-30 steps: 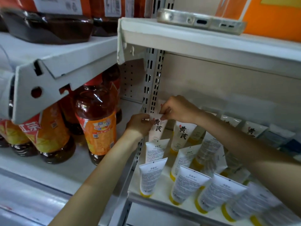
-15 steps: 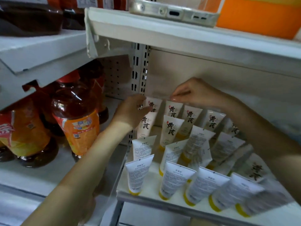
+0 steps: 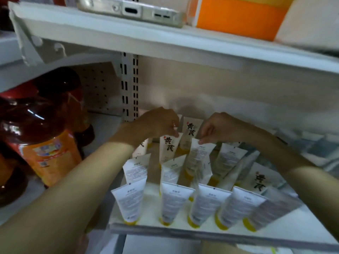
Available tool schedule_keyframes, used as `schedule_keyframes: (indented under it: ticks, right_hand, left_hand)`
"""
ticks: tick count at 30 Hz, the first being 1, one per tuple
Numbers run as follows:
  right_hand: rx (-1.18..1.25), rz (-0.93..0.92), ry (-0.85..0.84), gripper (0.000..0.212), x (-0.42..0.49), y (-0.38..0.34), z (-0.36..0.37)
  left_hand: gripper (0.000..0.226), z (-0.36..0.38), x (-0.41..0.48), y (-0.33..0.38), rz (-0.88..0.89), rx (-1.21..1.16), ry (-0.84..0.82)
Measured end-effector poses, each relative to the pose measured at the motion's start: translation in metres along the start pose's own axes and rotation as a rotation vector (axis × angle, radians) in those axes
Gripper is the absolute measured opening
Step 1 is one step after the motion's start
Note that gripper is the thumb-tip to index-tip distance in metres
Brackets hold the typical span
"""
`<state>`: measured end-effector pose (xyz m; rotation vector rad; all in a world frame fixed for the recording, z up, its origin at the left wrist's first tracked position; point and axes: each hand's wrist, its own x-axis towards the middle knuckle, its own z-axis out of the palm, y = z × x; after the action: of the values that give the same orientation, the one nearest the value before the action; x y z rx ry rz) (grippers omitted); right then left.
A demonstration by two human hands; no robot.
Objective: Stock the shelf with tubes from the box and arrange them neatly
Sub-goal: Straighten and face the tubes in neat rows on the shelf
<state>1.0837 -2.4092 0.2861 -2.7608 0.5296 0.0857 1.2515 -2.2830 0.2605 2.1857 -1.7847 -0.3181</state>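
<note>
Head view, the only one we have: the left hand [image 3: 157, 123] sits just right of the slotted upright [image 3: 129, 85]. Its grip looks closed in a fingertip pinch on the crimped top of the lettered tube [image 3: 168, 149], which stands cap-down with its black characters facing us. The right hand [image 3: 218, 129] is further right of the upright, grip pinched on the top edge of the back-facing tube [image 3: 199, 158], just beside the lettered one. We judge both are held by the crimp because it is the only free handle in a packed row. The likely step is squaring or turning these two so their faces match. The front row [image 3: 172, 204], below-right of the upright at the shelf [image 3: 183, 230] lip, stands fine-print side out and tilted. We rate the shelf mostly stocked. Tubes far right of the upright are blurred, so we cannot tell their order. The box is not in view. An oil bottle [image 3: 42, 143] stands left of the upright. A phone [image 3: 128, 10] and an orange box [image 3: 238, 15] sit on the upper shelf [image 3: 146, 39] above it.
</note>
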Motion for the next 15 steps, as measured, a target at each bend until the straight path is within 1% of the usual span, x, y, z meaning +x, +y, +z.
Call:
schedule_keyframes:
  ticks: [1, 4, 6, 9, 10, 11, 14, 15]
  right_hand:
    - [-0.01, 0.001, 0.006, 0.007, 0.0, 0.0, 0.001]
    - [-0.031, 0.012, 0.038, 0.009, -0.001, 0.002, 0.002]
    - [-0.028, 0.034, 0.074, 0.004, -0.001, 0.004, 0.005]
    - [0.05, 0.057, 0.088, 0.024, -0.002, 0.008, 0.007]
    - [0.09, 0.052, 0.084, 0.028, -0.003, 0.008, 0.008]
    - [0.133, 0.045, 0.075, 0.028, -0.003, 0.01, 0.009]
    - [0.23, 0.045, 0.052, 0.012, 0.0, 0.016, 0.01]
    - [0.247, 0.043, 0.05, 0.01, 0.002, 0.019, 0.011]
  left_hand:
    - [0.035, 0.001, 0.004, 0.0, 0.005, 0.018, -0.03]
    - [0.026, 0.003, 0.009, -0.001, 0.009, 0.025, -0.081]
    - [0.025, 0.003, 0.009, -0.003, 0.001, 0.0, -0.103]
    - [0.022, 0.007, 0.008, -0.007, 0.011, -0.011, -0.119]
    - [0.023, 0.009, 0.008, -0.008, 0.01, -0.006, -0.115]
    - [0.024, 0.011, 0.007, -0.01, 0.006, -0.007, -0.109]
    - [0.022, 0.014, 0.008, -0.013, 0.008, -0.036, -0.094]
    - [0.023, 0.014, 0.008, -0.014, 0.007, -0.044, -0.097]
